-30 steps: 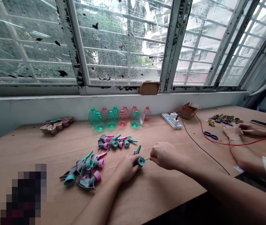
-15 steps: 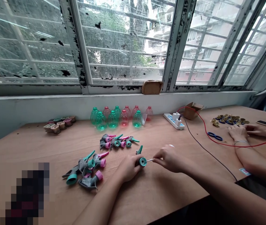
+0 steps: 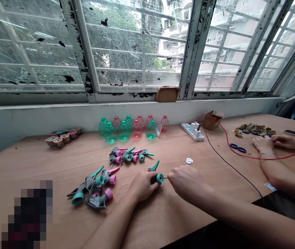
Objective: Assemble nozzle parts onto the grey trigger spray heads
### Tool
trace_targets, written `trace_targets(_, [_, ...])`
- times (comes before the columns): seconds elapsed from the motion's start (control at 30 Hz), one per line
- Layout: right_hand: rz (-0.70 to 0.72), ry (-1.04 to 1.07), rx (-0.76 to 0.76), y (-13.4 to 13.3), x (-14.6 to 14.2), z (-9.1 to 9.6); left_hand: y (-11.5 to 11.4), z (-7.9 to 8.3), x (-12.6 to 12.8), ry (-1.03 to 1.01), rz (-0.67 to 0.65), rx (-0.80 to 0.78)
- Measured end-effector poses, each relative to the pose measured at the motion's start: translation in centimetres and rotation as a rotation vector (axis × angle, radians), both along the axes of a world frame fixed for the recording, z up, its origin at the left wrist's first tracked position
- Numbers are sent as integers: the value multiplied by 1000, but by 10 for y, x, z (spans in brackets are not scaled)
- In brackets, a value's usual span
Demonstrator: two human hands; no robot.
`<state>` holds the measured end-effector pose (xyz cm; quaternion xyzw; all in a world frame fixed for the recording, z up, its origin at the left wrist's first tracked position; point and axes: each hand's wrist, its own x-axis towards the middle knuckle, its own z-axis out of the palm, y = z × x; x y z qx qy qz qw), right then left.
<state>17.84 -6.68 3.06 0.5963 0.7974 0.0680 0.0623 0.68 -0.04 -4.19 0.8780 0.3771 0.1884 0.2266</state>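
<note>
My left hand [image 3: 141,186] is closed around a grey spray trigger head with a teal collar [image 3: 158,177], its teal lever sticking up behind. My right hand [image 3: 184,180] is pinched on a thin white tube that runs into the collar's opening. Both hands rest low over the wooden table [image 3: 59,159]. A small white disc [image 3: 189,160] lies just beyond my right hand. A heap of trigger heads [image 3: 93,186] with teal and pink collars lies to the left. A second group of trigger heads [image 3: 129,156] lies further back.
Green and pink plastic bottles [image 3: 130,128] stand in rows by the wall. Small trays [image 3: 62,137] sit at back left. A power strip [image 3: 193,131] with red and black cables, a cardboard box [image 3: 213,119] and another person's hands [image 3: 272,142] by gold pieces are at the right.
My right hand has slid leftward along the tube, closer to the teal collar. A small white disc behind it has come into view. The view has shifted slightly.
</note>
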Motion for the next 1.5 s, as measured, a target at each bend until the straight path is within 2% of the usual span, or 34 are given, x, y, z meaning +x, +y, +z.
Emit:
trace_targets(0.13, [4,90,-5,8,12,-3,-1,4,-2,-19,-34,-19])
trace_targets(0.27, [43,175,16,11,26,-15,0,4,-4,-30,-35,-21])
trace_targets(0.43, [-1,237,73,5,29,-32,2,2,-4,-55,-31,-30])
trace_targets(0.6, [-15,298,99,4,32,-40,1,4,-4,-65,-36,-52])
trace_targets(0.73, [-33,237,117,1,30,-36,1,5,-1,-48,-13,-33])
trace_targets(0.9, [-24,75,70,-8,9,-19,-2,5,3,-22,33,-24])
trace_targets(1.0, [-87,68,35,-6,2,-9,-3,6,3,-11,38,-7])
trace_targets(1.1, [-134,138,21,2,10,-8,-4,6,2,-12,21,29])
trace_targets(1.3, [12,373,-31,14,37,-27,-2,4,0,-43,-5,32])
trace_targets(1.5, [73,571,-53,20,45,-45,-1,6,-1,-75,-31,2])
